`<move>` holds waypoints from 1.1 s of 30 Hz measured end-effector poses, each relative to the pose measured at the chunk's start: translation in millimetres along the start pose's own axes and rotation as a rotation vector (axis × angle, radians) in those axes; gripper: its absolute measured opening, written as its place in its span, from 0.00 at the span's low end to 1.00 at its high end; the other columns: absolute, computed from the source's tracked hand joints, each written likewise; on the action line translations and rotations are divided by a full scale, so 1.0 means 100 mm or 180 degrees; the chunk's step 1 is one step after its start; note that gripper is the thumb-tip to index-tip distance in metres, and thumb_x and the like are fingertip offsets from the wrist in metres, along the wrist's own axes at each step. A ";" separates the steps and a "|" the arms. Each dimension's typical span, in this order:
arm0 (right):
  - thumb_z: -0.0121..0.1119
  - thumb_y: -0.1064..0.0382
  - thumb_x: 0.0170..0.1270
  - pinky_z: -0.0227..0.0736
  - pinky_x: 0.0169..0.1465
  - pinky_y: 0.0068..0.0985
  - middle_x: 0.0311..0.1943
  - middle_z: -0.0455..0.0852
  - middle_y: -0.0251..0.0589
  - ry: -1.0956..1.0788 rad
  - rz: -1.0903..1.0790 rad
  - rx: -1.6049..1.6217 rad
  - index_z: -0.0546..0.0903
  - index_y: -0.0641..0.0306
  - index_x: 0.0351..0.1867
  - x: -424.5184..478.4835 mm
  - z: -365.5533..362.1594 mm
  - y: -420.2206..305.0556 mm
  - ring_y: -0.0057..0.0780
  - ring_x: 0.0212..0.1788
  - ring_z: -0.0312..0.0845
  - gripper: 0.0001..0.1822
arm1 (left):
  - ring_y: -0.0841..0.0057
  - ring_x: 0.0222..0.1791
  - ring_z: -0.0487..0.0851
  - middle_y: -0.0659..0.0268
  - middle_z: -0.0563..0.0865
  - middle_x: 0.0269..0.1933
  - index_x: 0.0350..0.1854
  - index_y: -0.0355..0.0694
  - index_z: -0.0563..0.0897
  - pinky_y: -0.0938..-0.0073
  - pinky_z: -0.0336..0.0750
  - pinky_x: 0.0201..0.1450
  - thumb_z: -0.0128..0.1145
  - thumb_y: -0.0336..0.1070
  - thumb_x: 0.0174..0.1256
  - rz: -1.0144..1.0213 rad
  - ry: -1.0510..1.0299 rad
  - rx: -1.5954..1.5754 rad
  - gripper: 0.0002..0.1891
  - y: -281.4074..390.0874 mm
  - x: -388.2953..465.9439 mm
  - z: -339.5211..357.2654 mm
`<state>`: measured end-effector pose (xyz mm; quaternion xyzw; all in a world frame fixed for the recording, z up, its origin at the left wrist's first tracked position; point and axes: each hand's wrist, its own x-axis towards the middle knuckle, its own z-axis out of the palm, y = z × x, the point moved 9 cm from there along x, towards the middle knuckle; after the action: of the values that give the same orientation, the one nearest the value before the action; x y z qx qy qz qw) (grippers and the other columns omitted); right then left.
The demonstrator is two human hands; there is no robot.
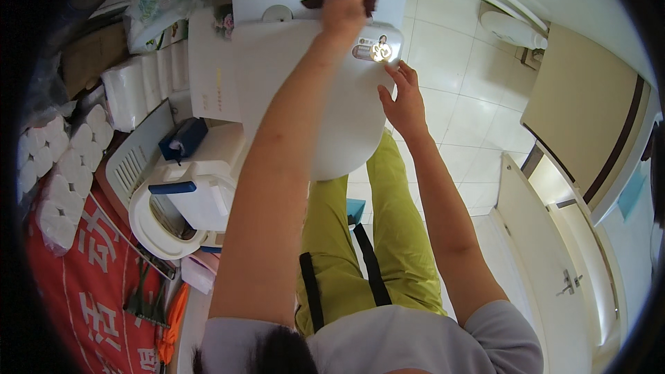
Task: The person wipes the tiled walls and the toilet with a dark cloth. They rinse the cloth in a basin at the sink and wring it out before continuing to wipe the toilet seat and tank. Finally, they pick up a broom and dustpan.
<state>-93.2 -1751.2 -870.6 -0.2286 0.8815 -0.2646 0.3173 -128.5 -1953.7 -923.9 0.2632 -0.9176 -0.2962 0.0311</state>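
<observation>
My left hand holds a dark brown cloth on the white ledge behind a toilet lid, at the base of the tank. The white toilet lid is down in front of me, with a shiny sticker near its back right corner. My right hand has its fingers apart, and its fingertips are at the lid's right edge, just below the sticker. Whether they press on the lid cannot be told. A round grey-white cap lies left of the cloth at the lid's hinge.
At left stand wrapped paper rolls, a white cat litter box with a blue handle, a dark blue box and a red banner. A beige cabinet and an open door are at right, beside the tiled floor.
</observation>
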 end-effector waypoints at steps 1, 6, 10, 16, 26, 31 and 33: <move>0.63 0.64 0.60 0.75 0.59 0.36 0.68 0.63 0.54 -0.0009 -0.0012 -0.0046 0.74 0.60 0.62 -0.02 0.02 0.00 0.49 0.65 0.70 0.26 | 0.57 0.47 0.79 0.59 0.83 0.46 0.44 0.44 0.87 0.61 0.74 0.53 0.64 0.30 0.50 0.0062 0.0010 0.0042 0.15 0.15 0.02 0.09; 0.62 0.64 0.61 0.75 0.59 0.36 0.73 0.56 0.55 -0.0250 0.0213 -0.0189 0.70 0.59 0.66 -0.08 0.09 -0.06 0.50 0.67 0.67 0.30 | 0.57 0.48 0.78 0.62 0.83 0.45 0.42 0.48 0.88 0.60 0.73 0.54 0.57 0.27 0.54 0.0697 -0.0305 0.0215 0.14 0.47 -0.02 0.32; 0.61 0.64 0.61 0.75 0.59 0.36 0.75 0.51 0.55 -0.0153 0.0093 -0.0204 0.67 0.57 0.69 -0.14 0.15 0.00 0.50 0.69 0.64 0.33 | 0.58 0.48 0.78 0.62 0.83 0.44 0.42 0.48 0.88 0.59 0.75 0.53 0.53 0.28 0.59 0.0261 -0.0303 0.0412 0.13 -0.13 -0.05 -0.03; 0.61 0.65 0.61 0.71 0.63 0.36 0.75 0.49 0.58 -0.0226 0.0101 -0.0359 0.63 0.56 0.71 -0.13 0.19 -0.14 0.50 0.71 0.61 0.36 | 0.57 0.46 0.79 0.60 0.82 0.41 0.44 0.44 0.86 0.60 0.75 0.52 0.55 0.24 0.58 0.0000 -0.0190 0.0548 0.14 -0.63 -0.20 -0.62; 0.63 0.66 0.59 0.65 0.67 0.38 0.74 0.49 0.64 0.0023 -0.0036 -0.0282 0.62 0.56 0.72 -0.15 0.28 -0.10 0.55 0.74 0.53 0.38 | 0.56 0.70 0.64 0.58 0.68 0.70 0.56 0.45 0.81 0.50 0.63 0.66 0.64 0.39 0.54 0.0663 -0.0374 -0.0084 0.24 0.24 -1.98 -0.43; 0.63 0.66 0.58 0.61 0.69 0.39 0.73 0.50 0.67 0.0205 -0.0258 -0.0396 0.61 0.58 0.73 -0.18 0.31 -0.14 0.59 0.75 0.49 0.40 | 0.50 0.73 0.59 0.56 0.64 0.74 0.62 0.50 0.76 0.47 0.63 0.66 0.63 0.44 0.59 0.0576 0.0331 0.0319 0.26 -0.19 -1.47 -0.56; 0.64 0.67 0.58 0.60 0.70 0.39 0.73 0.50 0.68 0.0215 -0.0321 -0.0447 0.60 0.58 0.73 -0.19 0.31 -0.17 0.59 0.75 0.48 0.40 | 0.48 0.73 0.59 0.53 0.66 0.72 0.64 0.50 0.74 0.48 0.60 0.68 0.60 0.43 0.62 0.0142 0.0852 0.0711 0.26 -0.55 -1.30 -0.86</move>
<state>-54.9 -1763.5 -872.1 -0.2853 0.8954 -0.2254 0.2569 27.5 -1971.4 -871.3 0.2817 -0.9381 -0.1539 0.1300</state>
